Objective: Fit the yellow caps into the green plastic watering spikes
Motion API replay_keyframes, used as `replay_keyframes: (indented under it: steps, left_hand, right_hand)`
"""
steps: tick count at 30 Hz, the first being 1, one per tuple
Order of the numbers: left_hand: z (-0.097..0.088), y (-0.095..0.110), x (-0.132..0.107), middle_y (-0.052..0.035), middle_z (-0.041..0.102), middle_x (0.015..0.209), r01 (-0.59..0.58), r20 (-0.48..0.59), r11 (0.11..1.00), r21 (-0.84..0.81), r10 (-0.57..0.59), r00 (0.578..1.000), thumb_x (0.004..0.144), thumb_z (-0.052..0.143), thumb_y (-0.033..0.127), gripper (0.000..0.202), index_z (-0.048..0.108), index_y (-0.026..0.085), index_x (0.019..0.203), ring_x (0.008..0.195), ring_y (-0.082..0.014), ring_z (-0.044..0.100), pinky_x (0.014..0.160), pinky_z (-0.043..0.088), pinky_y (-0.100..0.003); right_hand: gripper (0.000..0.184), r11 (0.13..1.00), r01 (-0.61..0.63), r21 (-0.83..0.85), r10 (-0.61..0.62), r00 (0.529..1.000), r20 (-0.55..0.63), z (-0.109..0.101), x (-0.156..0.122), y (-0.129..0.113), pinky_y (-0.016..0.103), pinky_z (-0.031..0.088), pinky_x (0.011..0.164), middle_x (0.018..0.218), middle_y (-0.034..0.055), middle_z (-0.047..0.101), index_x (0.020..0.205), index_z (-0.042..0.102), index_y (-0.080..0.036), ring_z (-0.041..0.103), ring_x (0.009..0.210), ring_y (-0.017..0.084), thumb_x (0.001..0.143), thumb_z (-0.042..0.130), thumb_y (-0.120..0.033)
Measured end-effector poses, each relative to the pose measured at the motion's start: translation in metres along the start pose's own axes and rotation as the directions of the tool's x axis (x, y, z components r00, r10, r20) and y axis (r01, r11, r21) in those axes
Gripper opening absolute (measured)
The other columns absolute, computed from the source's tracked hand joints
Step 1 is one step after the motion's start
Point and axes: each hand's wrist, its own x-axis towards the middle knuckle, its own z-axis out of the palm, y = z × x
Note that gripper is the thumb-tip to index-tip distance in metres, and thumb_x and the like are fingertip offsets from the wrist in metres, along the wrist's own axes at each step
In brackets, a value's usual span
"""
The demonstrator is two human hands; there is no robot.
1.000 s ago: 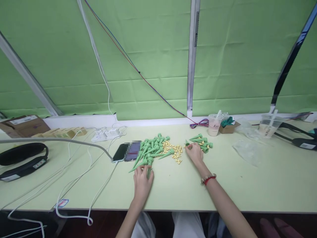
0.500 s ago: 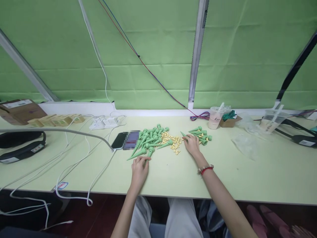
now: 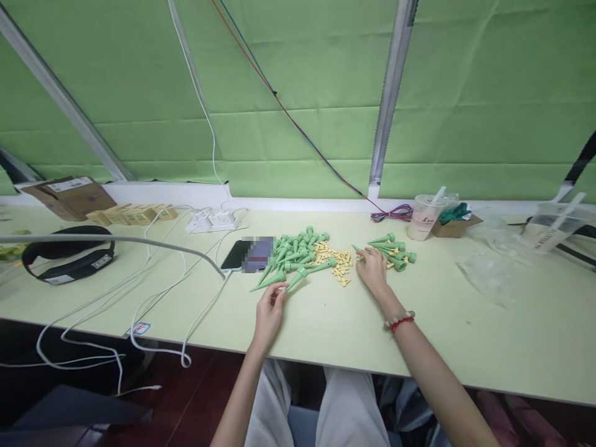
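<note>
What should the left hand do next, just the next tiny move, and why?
Probably pinch and draw out the green cone at its fingertips. The left hand touches that cone's pointed end at the near edge of the big cone pile; a firm grip isn't visible. The right hand rests by the smaller cone group, with loose yellow pieces between.

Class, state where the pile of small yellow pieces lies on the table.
Head view: the small yellow pieces lie mid-table, between the large heap of green cones on their left and the right hand on their right.
</note>
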Motion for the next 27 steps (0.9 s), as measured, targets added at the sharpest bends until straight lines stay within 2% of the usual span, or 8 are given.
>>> replay_keyframes:
  steps: [3,6,12,16,19,22,25,27]
  left_hand:
    - [0.001,-0.003,0.001,-0.0017,0.055,0.071,0.031,0.012,0.998,-0.055,-0.031,0.999,0.081,0.048,0.039,0.03,0.058,0.017,0.097,0.062,-0.0137,0.051,0.06,0.044,-0.025]
    - [0.001,-0.004,0.001,-0.0021,0.055,0.074,0.037,0.022,0.99,-0.134,-0.035,0.999,0.078,0.05,0.038,0.028,0.056,0.017,0.095,0.061,-0.0127,0.051,0.06,0.045,-0.025]
    - [0.002,-0.001,0.002,-0.0009,0.055,0.076,0.034,0.038,0.988,-0.152,-0.028,0.999,0.078,0.05,0.034,0.024,0.056,0.017,0.094,0.056,-0.0102,0.051,0.057,0.044,-0.024]
    - [0.003,0.002,0.001,0.0013,0.051,0.068,0.043,0.096,0.992,-0.119,-0.031,0.995,0.079,0.049,0.037,0.025,0.057,0.017,0.093,0.054,-0.0102,0.05,0.055,0.042,-0.023]
    - [0.004,0.004,0.001,0.0012,0.051,0.066,0.033,0.148,0.997,-0.075,-0.022,0.989,0.079,0.049,0.038,0.025,0.058,0.017,0.089,0.055,-0.0101,0.048,0.054,0.041,-0.022]
    - [0.004,0.002,0.001,-0.0004,0.055,0.07,0.017,0.19,1.0,-0.02,-0.013,0.982,0.078,0.051,0.039,0.025,0.059,0.017,0.088,0.058,-0.0107,0.048,0.055,0.039,-0.022]
    - [0.005,-0.001,0.001,-0.0005,0.058,0.073,0.003,0.221,1.0,0.017,-0.007,0.975,0.077,0.053,0.038,0.028,0.057,0.018,0.095,0.059,-0.0111,0.049,0.057,0.039,-0.023]
    - [0.005,-0.002,0.001,-0.0001,0.059,0.074,-0.007,0.238,1.0,0.026,0.001,0.971,0.077,0.053,0.036,0.03,0.055,0.019,0.101,0.061,-0.0113,0.05,0.059,0.04,-0.023]
  right_hand:
    - [0.024,0.991,0.037,0.126,-0.04,0.999,0.022,0.0,-0.003,-0.016,0.038,0.032,0.092,0.106,0.0096,0.06,0.095,0.066,-0.018,0.051,0.104,0.023,0.079,0.049,-0.021]
    - [0.023,0.972,0.112,0.208,-0.135,0.986,0.1,0.002,-0.011,-0.032,0.037,0.034,0.091,0.105,0.0081,0.063,0.097,0.064,-0.019,0.054,0.103,0.022,0.08,0.05,-0.028]
    - [0.06,0.995,0.078,0.068,-0.09,0.975,0.201,0.011,-0.029,-0.053,0.042,0.031,0.1,0.127,0.0182,0.051,0.125,0.051,-0.012,0.042,0.123,0.03,0.073,0.061,-0.038]
    - [0.055,0.985,0.096,0.14,-0.134,0.947,0.293,0.011,-0.028,-0.051,0.039,0.035,0.1,0.124,0.0165,0.054,0.126,0.05,-0.01,0.046,0.12,0.026,0.074,0.057,-0.027]
    - [0.057,0.964,0.119,0.236,-0.181,0.949,0.259,0.01,-0.024,-0.048,0.037,0.037,0.099,0.126,0.0132,0.053,0.127,0.049,-0.013,0.047,0.118,0.024,0.072,0.059,-0.029]
    - [0.052,0.972,0.099,0.212,-0.138,0.974,0.178,0.007,-0.021,-0.045,0.041,0.035,0.1,0.128,0.0147,0.051,0.123,0.054,-0.014,0.044,0.121,0.027,0.075,0.059,-0.035]
    - [0.036,0.969,0.025,0.245,-0.064,0.986,0.152,0.003,-0.019,-0.043,0.037,0.04,0.095,0.115,0.0131,0.061,0.112,0.062,-0.013,0.055,0.108,0.023,0.086,0.044,-0.031]
    - [0.03,0.973,0.0,0.229,-0.035,0.988,0.148,-0.002,-0.016,-0.041,0.035,0.043,0.089,0.105,0.0103,0.066,0.103,0.066,-0.015,0.06,0.099,0.022,0.086,0.044,-0.027]
